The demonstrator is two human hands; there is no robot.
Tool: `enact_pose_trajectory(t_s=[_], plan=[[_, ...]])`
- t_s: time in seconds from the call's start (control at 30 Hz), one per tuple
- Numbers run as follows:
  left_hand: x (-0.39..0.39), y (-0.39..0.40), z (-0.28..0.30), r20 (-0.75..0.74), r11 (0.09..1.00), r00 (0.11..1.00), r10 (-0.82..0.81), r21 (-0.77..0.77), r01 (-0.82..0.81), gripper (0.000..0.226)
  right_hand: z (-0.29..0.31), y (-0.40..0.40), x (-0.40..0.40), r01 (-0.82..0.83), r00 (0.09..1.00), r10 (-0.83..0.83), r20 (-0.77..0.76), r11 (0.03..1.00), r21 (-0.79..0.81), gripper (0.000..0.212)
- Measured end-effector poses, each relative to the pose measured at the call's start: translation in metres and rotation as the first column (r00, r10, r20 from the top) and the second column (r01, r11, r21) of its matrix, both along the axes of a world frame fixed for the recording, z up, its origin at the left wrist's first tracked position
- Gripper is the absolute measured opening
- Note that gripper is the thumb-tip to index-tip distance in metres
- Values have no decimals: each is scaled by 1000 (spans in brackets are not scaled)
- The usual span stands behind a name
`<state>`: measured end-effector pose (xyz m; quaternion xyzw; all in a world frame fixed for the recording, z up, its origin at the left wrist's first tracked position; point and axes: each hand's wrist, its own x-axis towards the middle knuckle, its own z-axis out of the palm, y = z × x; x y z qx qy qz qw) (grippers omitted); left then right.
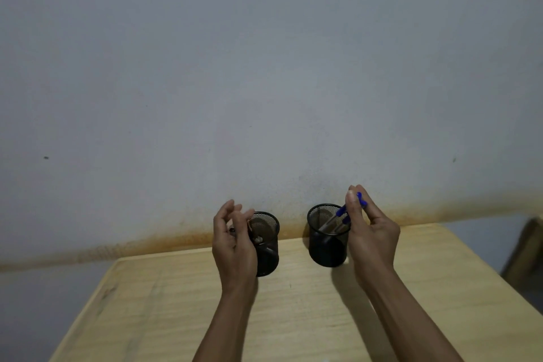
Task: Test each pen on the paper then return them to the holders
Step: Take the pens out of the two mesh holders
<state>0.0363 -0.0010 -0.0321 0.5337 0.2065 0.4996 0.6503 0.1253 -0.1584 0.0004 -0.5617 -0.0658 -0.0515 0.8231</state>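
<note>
Two black mesh pen holders stand near the far edge of the wooden table [293,317]. My right hand [371,232] pinches the blue-capped pens [340,214], which lean inside the right holder [327,244]. My left hand [235,244] is at the left side of the left holder [269,247], fingers curled around a small dark object that may be a pen end; the hand hides most of it. No paper is in view.
A grey wall with a rust-coloured stain band rises right behind the table. A dark brown object [526,250] sits beyond the table's right edge. The floor shows left of the table.
</note>
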Motion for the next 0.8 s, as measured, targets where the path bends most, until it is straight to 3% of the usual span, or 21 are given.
enact_pose_trajectory(t_s=[0.1,0.17,0.23,0.43,0.6,0.7,0.8], plan=[[-2,-2,-1,13,999,998,-53,9,53,66,-5,0,5,18,1000,-18,3,1000,-2,44],[-2,-1,-7,-67,997,997,-38,69,43,91,-7,0,7,21,1000,-21,10,1000,-2,44],[-2,0,-11,-194,982,980,49,188,-12,101,-8,-1,8,16,1000,-16,17,1000,-11,41],[0,-2,-17,-382,983,913,145,158,-90,86,-12,-2,8,9,1000,-8,8,1000,-23,41],[3,-6,-16,-354,974,920,169,204,-100,39,-18,-1,8,29,1000,-29,-9,999,-14,39],[4,-10,-10,-351,993,930,106,80,-83,48,-19,-1,8,19,999,-19,-27,1000,-8,39],[8,-9,-6,-352,990,926,139,79,-119,41,-18,1,9,27,999,-27,-33,1000,-3,38]])
